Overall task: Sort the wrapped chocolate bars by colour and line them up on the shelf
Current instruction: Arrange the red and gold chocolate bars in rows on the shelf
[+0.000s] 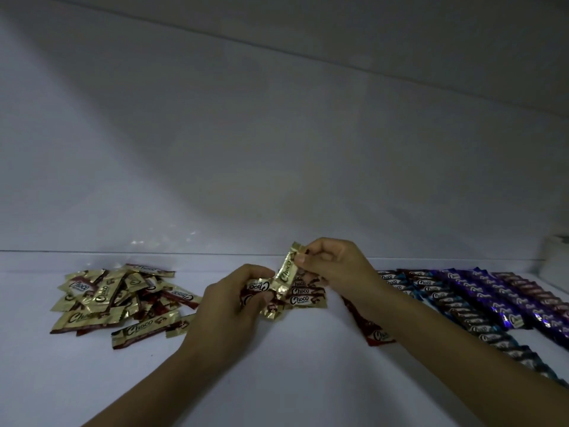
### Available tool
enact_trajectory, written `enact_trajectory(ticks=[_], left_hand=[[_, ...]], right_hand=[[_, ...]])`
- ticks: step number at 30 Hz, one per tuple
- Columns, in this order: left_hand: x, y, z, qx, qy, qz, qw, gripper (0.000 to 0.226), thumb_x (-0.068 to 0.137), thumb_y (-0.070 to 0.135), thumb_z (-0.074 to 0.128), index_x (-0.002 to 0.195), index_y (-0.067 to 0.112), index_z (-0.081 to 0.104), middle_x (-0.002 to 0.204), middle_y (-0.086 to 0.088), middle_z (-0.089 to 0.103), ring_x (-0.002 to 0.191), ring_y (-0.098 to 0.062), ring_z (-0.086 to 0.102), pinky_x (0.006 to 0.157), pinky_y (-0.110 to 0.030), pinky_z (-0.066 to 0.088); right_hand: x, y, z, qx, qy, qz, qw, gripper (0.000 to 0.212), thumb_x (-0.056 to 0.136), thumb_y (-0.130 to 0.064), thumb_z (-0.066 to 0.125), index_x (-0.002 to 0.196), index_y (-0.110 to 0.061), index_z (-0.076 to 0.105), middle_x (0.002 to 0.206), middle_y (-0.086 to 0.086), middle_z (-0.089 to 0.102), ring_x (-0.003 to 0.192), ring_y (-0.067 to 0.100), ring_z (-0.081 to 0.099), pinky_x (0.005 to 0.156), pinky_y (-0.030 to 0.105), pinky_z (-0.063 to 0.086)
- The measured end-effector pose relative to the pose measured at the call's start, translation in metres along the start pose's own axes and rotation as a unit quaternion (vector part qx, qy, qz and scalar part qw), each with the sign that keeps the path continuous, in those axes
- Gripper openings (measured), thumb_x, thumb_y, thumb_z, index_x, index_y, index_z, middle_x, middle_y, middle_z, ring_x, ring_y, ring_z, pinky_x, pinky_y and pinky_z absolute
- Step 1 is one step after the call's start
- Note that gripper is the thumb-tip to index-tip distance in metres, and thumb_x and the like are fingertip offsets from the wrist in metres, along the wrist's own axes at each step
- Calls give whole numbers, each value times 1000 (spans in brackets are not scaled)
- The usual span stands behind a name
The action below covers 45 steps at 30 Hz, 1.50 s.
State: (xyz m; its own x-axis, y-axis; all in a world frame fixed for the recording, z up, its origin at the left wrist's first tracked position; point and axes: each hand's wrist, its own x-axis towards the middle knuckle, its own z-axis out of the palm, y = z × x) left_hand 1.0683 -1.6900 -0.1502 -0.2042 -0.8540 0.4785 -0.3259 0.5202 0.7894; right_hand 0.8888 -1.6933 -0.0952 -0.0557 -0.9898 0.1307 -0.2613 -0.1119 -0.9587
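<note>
My right hand (332, 266) pinches the top of a gold-wrapped chocolate bar (285, 272) held upright over the white shelf (277, 365). My left hand (228, 303) grips a small bunch of bars (257, 289), gold and red, just below it. A short stack of red bars (308, 295) lies between my hands. A loose heap of gold and red bars (117, 300) sits at the left. Behind my right forearm lies a red bar (377, 334). To the right run lined-up rows of blue bars (462, 309) and purple bars (508, 300).
The shelf's white back wall (277, 149) rises right behind the bars. A white box (557, 257) stands at the far right edge. Bare shelf surface stretches along the front between my forearms.
</note>
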Motion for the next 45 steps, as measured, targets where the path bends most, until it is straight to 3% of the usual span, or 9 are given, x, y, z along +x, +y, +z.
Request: enact_trajectory(ticks=[5,8,12,14,18,24,34,39,45], left_hand=[[0,0,2,10,13,-5,1000,29,88,8,65,90,37,62,82,17,70,76,5,63,66,-14,50],[0,1,2,-2,31,-4,1000,29,88,4,64,89,33,62,82,17,69,78,10,62,63,-4,43],[1,2,1,-7,66,-13,998,26,89,3,62,89,29,62,85,19,66,81,18,58,65,2,39],[0,1,0,-7,76,-19,997,24,90,4,62,93,28,61,88,20,64,83,17,58,67,2,40],[1,-1,0,9,80,-20,997,22,90,6,62,96,27,60,89,19,63,80,12,59,68,3,39],[0,0,0,13,73,-10,997,20,90,6,62,97,25,62,89,21,63,84,17,58,69,2,40],[0,-1,0,15,72,4,997,21,90,4,62,96,25,62,87,20,64,82,19,56,69,1,40],[0,-3,1,13,74,3,997,21,89,4,63,94,24,63,87,18,66,85,15,58,68,1,39],[0,0,1,11,75,7,997,34,88,2,62,86,36,58,82,21,65,81,15,59,65,1,39]], right_hand=[[-7,9,-14,-37,-12,25,999,6,86,-2,65,89,-6,66,68,0,70,52,3,63,44,12,42],[-11,12,-22,-109,-37,-2,993,9,84,-4,68,80,-11,64,72,2,71,61,8,65,52,14,45],[-20,15,-29,-389,-121,-84,909,11,82,-9,69,84,-19,72,81,-17,57,67,-12,51,62,5,36],[-23,14,-29,-437,-128,-91,886,19,85,-8,64,85,-24,74,84,-19,52,70,-9,47,63,6,35],[-23,14,-22,-416,-100,-112,897,10,84,-15,65,85,-23,71,78,-19,53,72,-6,49,63,7,36],[-18,21,-18,-477,-130,-118,861,14,80,-31,72,93,-27,73,83,-18,48,88,5,45,77,25,33],[-9,28,-22,-508,-67,-101,853,15,79,-37,71,89,-31,60,92,-14,51,97,10,49,84,27,32],[-6,25,-21,-520,-82,-77,847,33,81,-40,68,111,-29,65,104,-9,58,104,13,50,94,32,33],[-2,20,-22,-518,-106,-60,847,32,80,-40,69,109,-28,66,104,-10,58,105,13,52,97,33,36]])
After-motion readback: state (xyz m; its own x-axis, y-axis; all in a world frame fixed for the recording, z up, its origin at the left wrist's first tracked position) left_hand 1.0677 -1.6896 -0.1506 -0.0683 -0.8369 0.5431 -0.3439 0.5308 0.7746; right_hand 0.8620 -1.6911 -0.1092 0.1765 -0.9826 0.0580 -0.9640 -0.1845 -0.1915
